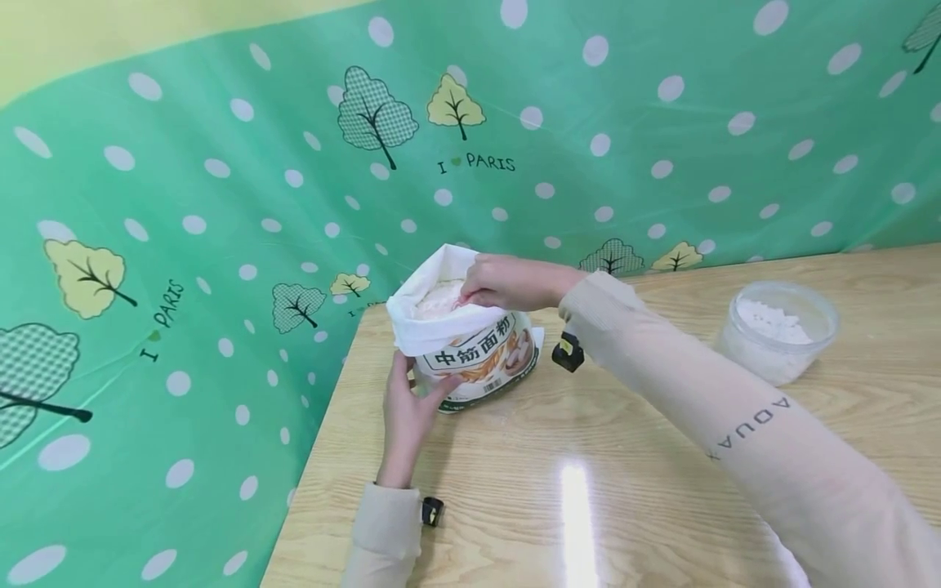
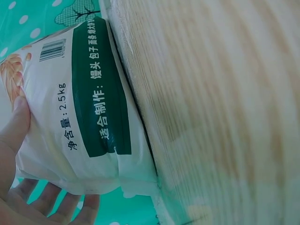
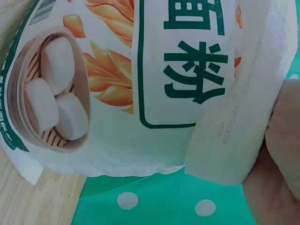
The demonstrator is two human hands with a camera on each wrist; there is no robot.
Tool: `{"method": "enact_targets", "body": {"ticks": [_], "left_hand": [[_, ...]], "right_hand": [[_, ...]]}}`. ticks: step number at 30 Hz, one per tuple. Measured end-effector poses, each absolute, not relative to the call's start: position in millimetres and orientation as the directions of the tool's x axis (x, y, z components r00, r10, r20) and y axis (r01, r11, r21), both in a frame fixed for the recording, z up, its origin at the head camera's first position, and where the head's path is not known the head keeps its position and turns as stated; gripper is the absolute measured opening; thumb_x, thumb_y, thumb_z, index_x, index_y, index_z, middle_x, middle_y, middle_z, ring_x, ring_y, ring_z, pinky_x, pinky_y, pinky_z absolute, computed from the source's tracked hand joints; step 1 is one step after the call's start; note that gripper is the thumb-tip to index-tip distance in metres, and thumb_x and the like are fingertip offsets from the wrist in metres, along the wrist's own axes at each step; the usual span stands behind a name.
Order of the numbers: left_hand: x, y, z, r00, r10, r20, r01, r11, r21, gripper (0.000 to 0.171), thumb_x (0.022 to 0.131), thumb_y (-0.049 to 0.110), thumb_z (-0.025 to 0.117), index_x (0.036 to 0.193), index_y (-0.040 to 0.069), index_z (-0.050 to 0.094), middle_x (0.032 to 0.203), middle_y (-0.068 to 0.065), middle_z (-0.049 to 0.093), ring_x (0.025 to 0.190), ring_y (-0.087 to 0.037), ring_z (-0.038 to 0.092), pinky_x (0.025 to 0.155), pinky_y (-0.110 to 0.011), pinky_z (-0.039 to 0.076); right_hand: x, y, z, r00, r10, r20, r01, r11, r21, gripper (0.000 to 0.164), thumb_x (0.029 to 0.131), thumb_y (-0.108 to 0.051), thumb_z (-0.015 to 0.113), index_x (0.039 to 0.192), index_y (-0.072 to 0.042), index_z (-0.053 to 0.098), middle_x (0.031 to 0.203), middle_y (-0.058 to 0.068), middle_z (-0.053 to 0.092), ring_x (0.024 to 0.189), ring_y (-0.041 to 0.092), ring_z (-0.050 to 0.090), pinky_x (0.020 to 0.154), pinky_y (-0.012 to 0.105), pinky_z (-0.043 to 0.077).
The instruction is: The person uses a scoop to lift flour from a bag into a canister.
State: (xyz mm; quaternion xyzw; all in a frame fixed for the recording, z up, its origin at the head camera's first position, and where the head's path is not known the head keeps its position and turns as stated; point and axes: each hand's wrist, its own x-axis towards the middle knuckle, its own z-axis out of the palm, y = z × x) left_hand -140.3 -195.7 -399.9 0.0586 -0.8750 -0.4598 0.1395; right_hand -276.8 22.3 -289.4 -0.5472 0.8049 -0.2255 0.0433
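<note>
A white flour bag (image 1: 478, 359) with green print stands on the table, its top rolled outward into a white cuff (image 1: 441, 331). Pale flour (image 1: 439, 299) shows inside the mouth. My left hand (image 1: 410, 408) grips the bag's lower left side; in the left wrist view its thumb (image 2: 18, 119) lies on the printed front and the fingers reach round the side. Over the right part of the rim, my right hand (image 1: 507, 282) dips into the mouth with fingers curled. Its fingertips are hidden by the bag, and I cannot tell what they hold.
To the right, behind the right forearm, stands a clear round tub (image 1: 782, 327) with white powder in it. A black wrist device (image 1: 568, 353) hangs by the right cuff. The wooden table (image 1: 500, 490) meets a green dotted cloth (image 1: 220, 245) behind and at left.
</note>
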Motion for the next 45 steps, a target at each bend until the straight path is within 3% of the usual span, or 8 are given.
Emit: {"method": "enact_targets", "body": {"ticks": [9, 25, 33, 40, 42, 45], "left_hand": [[-142, -194, -402, -0.952, -0.250, 0.175, 0.007, 0.554, 0.832, 0.072, 0.076, 0.034, 0.086, 0.134, 0.018, 0.048, 0.130, -0.002, 0.057, 0.124, -0.022, 0.049, 0.103, -0.044, 0.043], [-142, -196, -399, -0.957, -0.232, 0.172, 0.014, 0.558, 0.830, 0.073, 0.076, 0.035, 0.086, 0.135, 0.019, 0.047, 0.131, -0.002, 0.057, 0.125, -0.022, 0.049, 0.103, -0.044, 0.043], [-141, -197, -398, -0.960, -0.231, 0.155, -0.004, 0.566, 0.824, 0.076, 0.076, 0.038, 0.085, 0.138, 0.020, 0.046, 0.134, -0.002, 0.056, 0.127, -0.023, 0.048, 0.105, -0.046, 0.043], [-140, -196, -396, -0.961, -0.234, 0.144, -0.016, 0.571, 0.821, 0.076, 0.076, 0.038, 0.085, 0.138, 0.020, 0.045, 0.135, -0.002, 0.055, 0.128, -0.023, 0.049, 0.105, -0.046, 0.043], [-140, -196, -396, -0.962, -0.232, 0.145, -0.014, 0.570, 0.821, 0.076, 0.076, 0.038, 0.085, 0.139, 0.020, 0.045, 0.136, -0.002, 0.055, 0.128, -0.023, 0.048, 0.105, -0.046, 0.043], [-139, -195, -396, -0.962, -0.229, 0.147, -0.010, 0.568, 0.823, 0.076, 0.077, 0.038, 0.085, 0.139, 0.020, 0.045, 0.136, -0.002, 0.055, 0.128, -0.023, 0.048, 0.105, -0.046, 0.043]], "right_hand": [[-277, 24, -298, -0.423, -0.884, 0.198, -0.837, 0.297, -0.460, 0.023, 0.100, -0.010, 0.056, 0.117, -0.006, 0.071, 0.109, 0.006, 0.071, 0.106, 0.021, 0.057, 0.098, 0.036, 0.047], [-276, 30, -311, -0.488, -0.822, 0.293, -0.770, 0.247, -0.589, 0.023, 0.101, -0.015, 0.057, 0.117, -0.009, 0.072, 0.114, -0.001, 0.073, 0.104, 0.018, 0.053, 0.092, 0.034, 0.044], [-273, 37, -312, -0.569, -0.755, 0.326, -0.712, 0.255, -0.654, 0.027, 0.100, -0.021, 0.059, 0.121, -0.009, 0.070, 0.117, 0.005, 0.070, 0.102, 0.019, 0.051, 0.091, 0.036, 0.045], [-271, 42, -311, -0.594, -0.727, 0.346, -0.710, 0.271, -0.650, 0.027, 0.100, -0.021, 0.060, 0.121, -0.009, 0.070, 0.117, 0.005, 0.070, 0.103, 0.020, 0.053, 0.092, 0.038, 0.045], [-271, 43, -310, -0.602, -0.716, 0.352, -0.708, 0.276, -0.650, 0.027, 0.099, -0.020, 0.060, 0.122, -0.008, 0.069, 0.117, 0.006, 0.070, 0.104, 0.021, 0.054, 0.094, 0.039, 0.045], [-270, 45, -307, -0.620, -0.704, 0.346, -0.691, 0.281, -0.666, 0.027, 0.100, -0.018, 0.060, 0.122, -0.006, 0.069, 0.118, 0.008, 0.070, 0.109, 0.023, 0.058, 0.111, 0.043, 0.037]]}}
